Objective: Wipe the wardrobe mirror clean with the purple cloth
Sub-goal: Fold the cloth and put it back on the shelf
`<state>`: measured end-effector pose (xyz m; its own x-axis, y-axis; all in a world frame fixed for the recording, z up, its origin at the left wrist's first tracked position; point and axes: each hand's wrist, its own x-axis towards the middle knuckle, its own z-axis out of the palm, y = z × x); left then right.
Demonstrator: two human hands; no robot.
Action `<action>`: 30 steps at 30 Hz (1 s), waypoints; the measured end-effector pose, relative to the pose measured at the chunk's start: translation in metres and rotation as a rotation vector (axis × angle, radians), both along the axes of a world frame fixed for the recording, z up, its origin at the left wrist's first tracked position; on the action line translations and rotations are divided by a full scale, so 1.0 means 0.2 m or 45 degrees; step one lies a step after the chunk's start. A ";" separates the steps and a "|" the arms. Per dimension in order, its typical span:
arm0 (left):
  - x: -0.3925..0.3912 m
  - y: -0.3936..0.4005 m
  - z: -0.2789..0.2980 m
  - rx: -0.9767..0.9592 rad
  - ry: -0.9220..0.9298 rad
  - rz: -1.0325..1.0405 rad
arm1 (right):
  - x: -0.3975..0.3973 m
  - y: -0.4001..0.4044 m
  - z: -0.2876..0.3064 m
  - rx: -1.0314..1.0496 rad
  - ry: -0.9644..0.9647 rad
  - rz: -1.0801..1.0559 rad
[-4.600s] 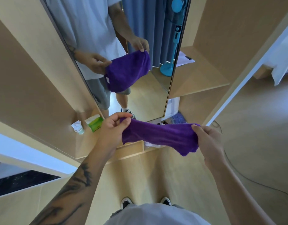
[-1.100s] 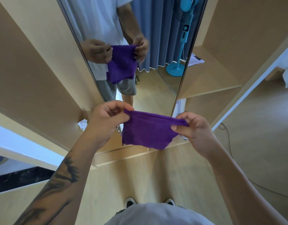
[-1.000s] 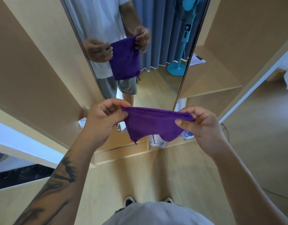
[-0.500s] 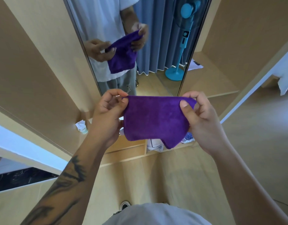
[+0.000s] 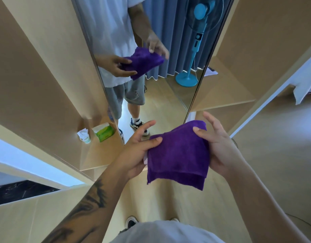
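A folded purple cloth [image 5: 179, 155] lies between my two hands, a little in front of the tall wardrobe mirror [image 5: 165, 102]. My left hand [image 5: 135, 151] cups its left edge from below, with the thumb pressed on its top corner and the index finger pointing out. On the other side my right hand [image 5: 219, 148] holds the right edge, thumb on top and fingers spread behind. The cloth does not touch the glass. In the mirror I see the reflection of a person holding the same cloth.
A green tissue pack [image 5: 103, 133] and a small white bottle [image 5: 84, 136] stand on the wooden shelf [image 5: 102, 155] left of the mirror. A blue standing fan is reflected in the glass. Open wooden compartments [image 5: 230, 92] lie to the right, and pale floor [image 5: 282, 146] beyond.
The cloth was stretched wide between both hands, then folded smaller. It now sits lower and flatter in my hands, and my fingers have loosened from pinching its top edge.
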<state>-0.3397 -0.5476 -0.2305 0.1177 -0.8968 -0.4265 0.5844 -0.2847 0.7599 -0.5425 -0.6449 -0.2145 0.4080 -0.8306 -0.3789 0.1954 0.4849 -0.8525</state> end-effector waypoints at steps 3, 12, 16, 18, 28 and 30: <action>0.04 0.01 -0.02 0.006 0.023 -0.023 | -0.01 0.01 -0.05 0.086 -0.046 0.057; 0.15 0.03 -0.12 0.042 -0.043 0.069 | 0.12 0.05 -0.22 0.339 0.005 0.098; 0.22 0.04 -0.14 0.081 -0.090 0.054 | 0.22 0.10 -0.24 0.371 0.201 0.127; 0.25 0.05 -0.17 0.117 -0.092 0.037 | 0.27 0.12 -0.27 0.353 0.250 0.137; 0.50 0.14 -0.26 0.424 -0.074 0.106 | 0.38 0.17 -0.37 0.608 0.090 0.149; 0.53 0.14 -0.26 0.461 -0.069 0.148 | 0.42 0.19 -0.36 0.630 0.110 0.169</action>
<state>-0.2329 -0.5201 -0.2829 0.2406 -0.6686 -0.7036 0.5901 -0.4748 0.6530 -0.4578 -0.6066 -0.2859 0.4475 -0.4870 -0.7500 0.0443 0.8497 -0.5253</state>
